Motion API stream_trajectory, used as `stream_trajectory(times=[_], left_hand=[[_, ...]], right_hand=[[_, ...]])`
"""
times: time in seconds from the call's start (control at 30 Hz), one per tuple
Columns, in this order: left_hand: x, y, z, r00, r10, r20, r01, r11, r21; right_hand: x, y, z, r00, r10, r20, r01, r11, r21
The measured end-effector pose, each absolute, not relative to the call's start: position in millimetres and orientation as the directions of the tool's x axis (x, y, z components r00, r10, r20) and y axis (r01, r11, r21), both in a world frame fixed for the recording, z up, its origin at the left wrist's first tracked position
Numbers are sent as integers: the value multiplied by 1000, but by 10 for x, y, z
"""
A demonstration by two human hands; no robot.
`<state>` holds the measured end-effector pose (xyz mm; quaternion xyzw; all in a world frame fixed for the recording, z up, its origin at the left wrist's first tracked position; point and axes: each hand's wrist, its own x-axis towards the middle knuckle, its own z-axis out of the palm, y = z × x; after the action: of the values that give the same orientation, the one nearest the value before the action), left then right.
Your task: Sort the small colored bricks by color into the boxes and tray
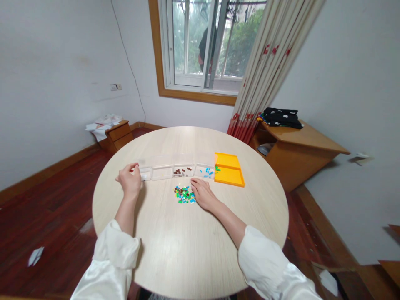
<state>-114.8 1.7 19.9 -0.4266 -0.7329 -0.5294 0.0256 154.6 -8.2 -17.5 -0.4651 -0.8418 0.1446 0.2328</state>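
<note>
My left hand (129,179) hovers by the leftmost clear plastic box (146,175), thumb and fingertips pinched; anything between them is too small to name. My right hand (203,193) rests at the right edge of a pile of small building bricks (185,195) in green, blue, brown and yellow. Its fingers are bent together, and their tips are partly hidden. Behind the pile stands a clear box with brown bricks (179,172). Blue bricks (208,171) lie in the clear box to its right. A few green bricks (217,168) sit at the left of an open orange box (233,177).
Another open clear box (162,178) stands in the row, lids folded back. The round wooden table (175,250) carries everything. A wooden desk (300,146) with dark folded cloth (281,118) is at the right, a small cabinet (120,135) at the left. Outside the window is a person (206,48).
</note>
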Motion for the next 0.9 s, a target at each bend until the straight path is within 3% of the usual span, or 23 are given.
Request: stream_trajectory(times=[0.27,0.53,0.7,0.8,0.9], left_hand=[[-664,-28,143,-329,730,599,708,-229,668],[-277,-153,60,-63,826,560,576,-428,697],[-183,-205,56,87,832,548,521,-507,687],[-141,-218,46,129,830,542,502,-526,686],[-107,-222,23,133,836,533,495,-522,695]], right_hand=[[1529,-68,-184,-413,870,269,722,492,-486],[1542,-62,-139,-324,865,383,667,496,-556],[1560,-48,-101,-234,896,377,459,443,-770],[1569,-40,-84,-147,948,282,268,312,-911],[1566,-40,-78,-113,977,179,86,190,-978]])
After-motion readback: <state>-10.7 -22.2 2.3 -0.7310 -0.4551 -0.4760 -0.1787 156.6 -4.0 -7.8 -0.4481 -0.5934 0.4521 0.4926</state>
